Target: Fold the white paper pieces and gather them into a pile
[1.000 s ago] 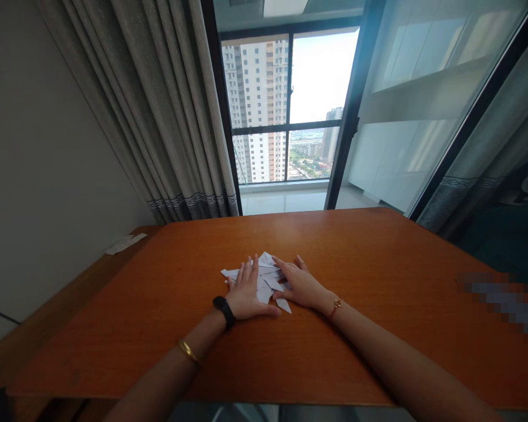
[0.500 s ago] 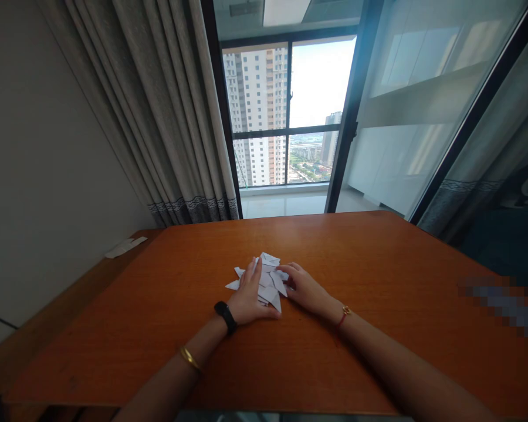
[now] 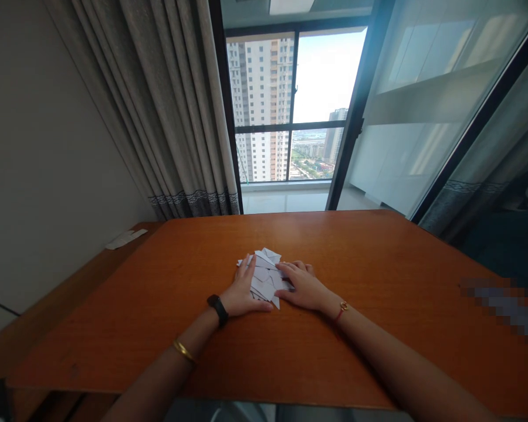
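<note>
1. Right now, from the head view, my left hand (image 3: 243, 291) lies flat and open, fingers spread, pressed against the left side of a small heap of white folded paper triangles (image 3: 264, 275).
2. My right hand (image 3: 303, 287) is open too, fingers loosely bent, touching the heap's right side, so the papers sit between both hands.
3. That heap rests near the middle of the orange-brown wooden table (image 3: 378, 264).
4. Over on the low wooden ledge at the left lies a white paper strip (image 3: 125, 238), well apart.
5. Behind hang grey pleated curtains (image 3: 171, 117).
</note>
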`<move>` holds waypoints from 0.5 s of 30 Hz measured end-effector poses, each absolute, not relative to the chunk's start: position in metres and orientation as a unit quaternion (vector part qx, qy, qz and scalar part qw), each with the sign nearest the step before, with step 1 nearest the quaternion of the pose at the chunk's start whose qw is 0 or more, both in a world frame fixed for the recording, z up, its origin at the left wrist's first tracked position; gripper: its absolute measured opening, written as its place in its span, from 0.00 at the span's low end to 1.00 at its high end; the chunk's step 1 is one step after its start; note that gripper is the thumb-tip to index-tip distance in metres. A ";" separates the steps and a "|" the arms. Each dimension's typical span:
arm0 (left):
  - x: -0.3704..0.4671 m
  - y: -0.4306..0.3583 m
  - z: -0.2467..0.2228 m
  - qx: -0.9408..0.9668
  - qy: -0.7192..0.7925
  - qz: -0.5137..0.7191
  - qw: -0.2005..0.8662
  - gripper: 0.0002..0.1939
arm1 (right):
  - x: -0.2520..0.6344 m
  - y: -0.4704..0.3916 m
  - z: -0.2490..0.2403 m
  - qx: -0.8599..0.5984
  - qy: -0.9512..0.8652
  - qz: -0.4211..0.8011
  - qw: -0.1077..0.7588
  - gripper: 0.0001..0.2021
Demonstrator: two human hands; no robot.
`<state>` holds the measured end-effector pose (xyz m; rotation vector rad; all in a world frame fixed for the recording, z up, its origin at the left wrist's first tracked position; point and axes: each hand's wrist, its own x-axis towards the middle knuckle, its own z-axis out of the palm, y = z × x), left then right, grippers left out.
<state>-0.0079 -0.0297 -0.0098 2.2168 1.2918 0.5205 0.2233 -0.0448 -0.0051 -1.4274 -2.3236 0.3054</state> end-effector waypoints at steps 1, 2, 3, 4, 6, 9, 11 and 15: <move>-0.005 -0.031 -0.008 0.814 0.480 0.199 0.260 0.68 | 0.223 -0.046 -0.007 -0.506 -0.832 0.114 0.198 0.35; -0.003 -0.032 -0.004 0.806 0.492 0.204 0.256 0.66 | 0.222 -0.046 -0.008 -0.504 -0.832 0.119 0.199 0.34; -0.001 -0.032 -0.001 0.798 0.509 0.206 0.247 0.64 | 0.222 -0.047 -0.009 -0.503 -0.832 0.123 0.200 0.32; -0.001 -0.031 0.003 0.792 0.528 0.201 0.232 0.62 | 0.223 -0.047 -0.009 -0.503 -0.831 0.127 0.202 0.32; 0.000 -0.027 0.010 0.794 0.550 0.168 0.195 0.60 | 0.224 -0.047 -0.010 -0.500 -0.830 0.137 0.207 0.31; 0.008 -0.022 0.017 0.828 0.531 0.106 0.145 0.61 | 0.228 -0.044 -0.009 -0.481 -0.821 0.178 0.251 0.31; 0.020 -0.022 0.015 0.846 0.513 0.086 0.117 0.57 | 0.234 -0.040 -0.009 -0.469 -0.795 0.213 0.321 0.28; 0.047 -0.026 -0.004 0.842 0.525 0.079 0.098 0.44 | 0.248 -0.030 -0.011 -0.507 -0.701 0.189 0.465 0.19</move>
